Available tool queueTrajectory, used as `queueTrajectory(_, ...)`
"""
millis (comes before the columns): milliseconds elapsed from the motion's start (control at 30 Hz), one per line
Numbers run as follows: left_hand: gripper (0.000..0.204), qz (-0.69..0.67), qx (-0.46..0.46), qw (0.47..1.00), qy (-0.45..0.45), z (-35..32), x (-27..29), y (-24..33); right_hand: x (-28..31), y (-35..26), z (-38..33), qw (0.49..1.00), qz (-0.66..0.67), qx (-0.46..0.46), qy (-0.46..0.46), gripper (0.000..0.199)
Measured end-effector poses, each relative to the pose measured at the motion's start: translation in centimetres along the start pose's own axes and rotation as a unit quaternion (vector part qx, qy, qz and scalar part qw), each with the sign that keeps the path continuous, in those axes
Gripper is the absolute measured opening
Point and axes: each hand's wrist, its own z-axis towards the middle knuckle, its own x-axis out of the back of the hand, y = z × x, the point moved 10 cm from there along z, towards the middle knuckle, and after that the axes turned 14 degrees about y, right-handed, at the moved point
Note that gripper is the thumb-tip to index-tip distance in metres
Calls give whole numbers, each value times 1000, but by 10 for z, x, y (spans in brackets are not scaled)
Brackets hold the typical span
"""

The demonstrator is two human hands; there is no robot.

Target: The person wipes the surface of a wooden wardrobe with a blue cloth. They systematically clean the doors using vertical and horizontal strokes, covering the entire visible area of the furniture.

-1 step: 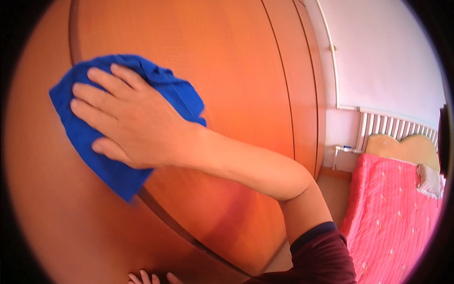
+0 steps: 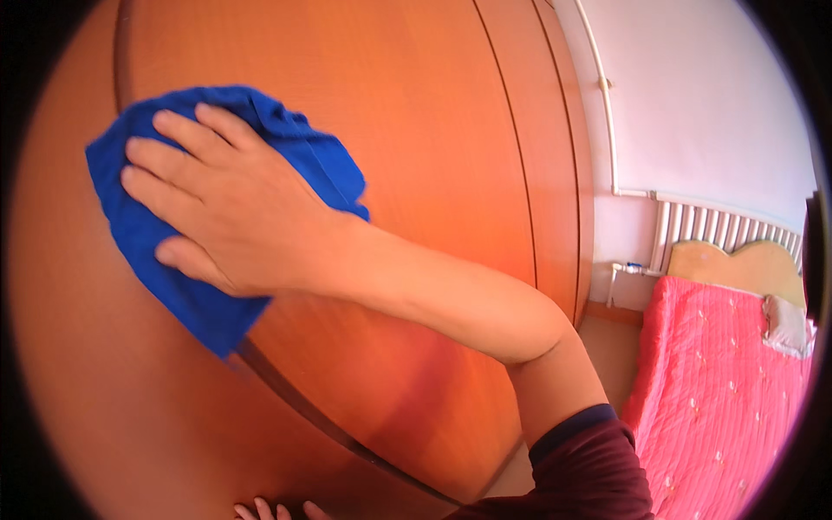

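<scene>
My right hand (image 2: 234,204) presses a blue cloth (image 2: 321,169) against an orange-brown wooden wardrobe (image 2: 364,104). Its fingers lie stretched over the fabric, thumb lower down, and the cloth spreads out around the palm with a few folds along its upper right edge. The cloth lies across the dark seam between two wooden panels. At the lower edge of the picture only the fingertips of my left hand (image 2: 263,510) show, apart from one another and near the wood; the rest of that hand is out of view.
To the right stands a bed with a pink quilt (image 2: 693,373), a tan headboard (image 2: 737,267) and a small pillow (image 2: 784,325). Behind it are a white radiator (image 2: 719,227) and a pipe (image 2: 609,130) along the pale wall.
My right hand and the blue cloth have shifted slightly up and to the left in the picture; the wardrobe seams and bed have also shifted a little left. My left fingertips look nearly the same.
</scene>
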Motion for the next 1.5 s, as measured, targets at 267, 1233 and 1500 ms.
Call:
queueTrajectory(267,40,26,-45,996,69,5,-4,21,46,95,-13,984,-142,-52,98,53)
queueTrajectory(1233,37,79,-20,996,-25,-12,-12,-1,62,2,-102,971,-126,-174,-104,52)
queueTrajectory(1500,28,6,12,1000,18,-21,-6,-7,21,60,17,969,-220,-73,90,39)
